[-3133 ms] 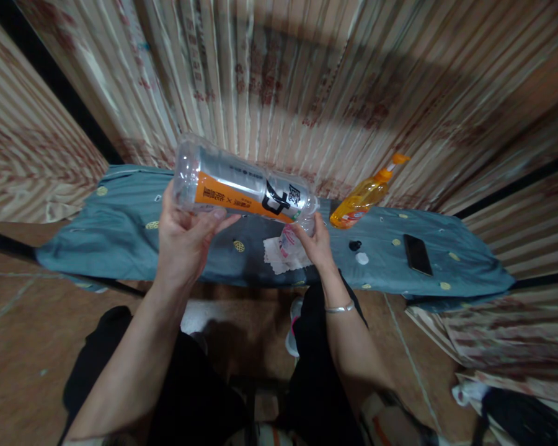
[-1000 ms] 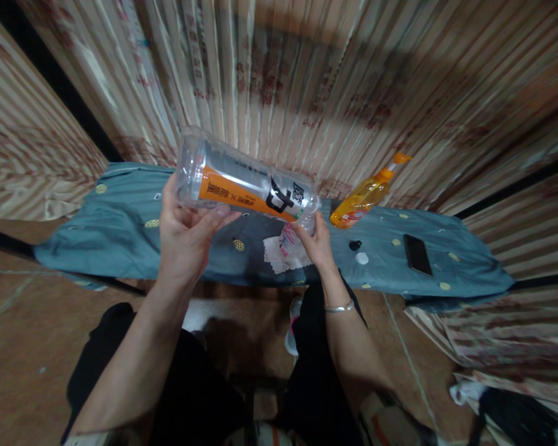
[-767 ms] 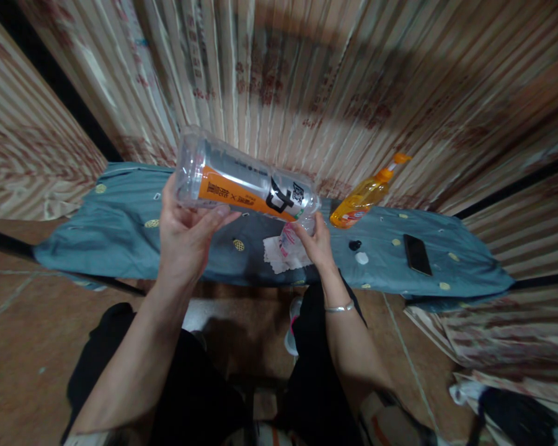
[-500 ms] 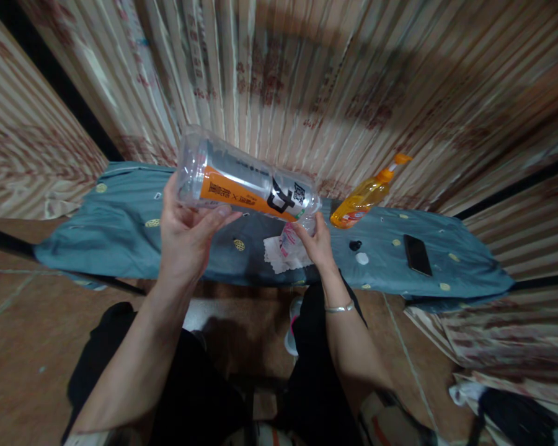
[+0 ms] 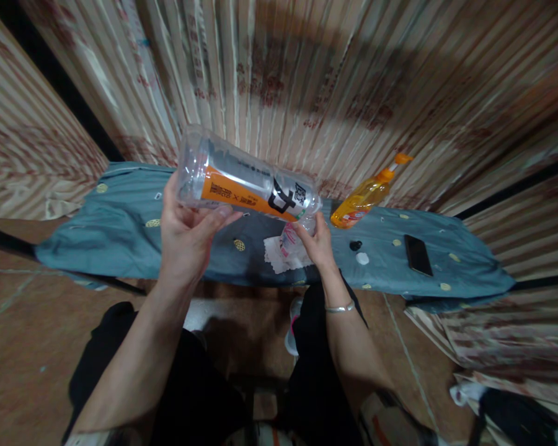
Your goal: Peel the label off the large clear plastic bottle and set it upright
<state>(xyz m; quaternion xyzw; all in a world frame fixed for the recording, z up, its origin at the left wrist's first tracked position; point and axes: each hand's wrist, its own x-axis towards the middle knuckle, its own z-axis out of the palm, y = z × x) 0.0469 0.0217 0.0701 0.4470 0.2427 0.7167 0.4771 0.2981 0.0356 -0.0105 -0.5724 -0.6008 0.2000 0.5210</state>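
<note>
A large clear plastic bottle (image 5: 248, 179) with an orange, silver and black label is held tilted above the bench, its base up at the left and its neck lower at the right. My left hand (image 5: 188, 232) is wrapped around the base end, thumb along the near side. My right hand (image 5: 320, 241) closes around the neck end; its fingertips are partly hidden. Just below the neck is a clear item with pink lettering (image 5: 288, 238), partly covered by my right hand, so I cannot tell its full shape. Under it lies a white scalloped-edge cloth (image 5: 279, 261).
On the blue-green covered bench (image 5: 121, 217) stand or lie a yellow pump bottle (image 5: 360, 201), a small black piece (image 5: 355, 246), a white round cap (image 5: 362, 258) and a dark phone (image 5: 418, 254). A pleated curtain (image 5: 270, 80) hangs close behind, with black poles (image 5: 69, 93) alongside.
</note>
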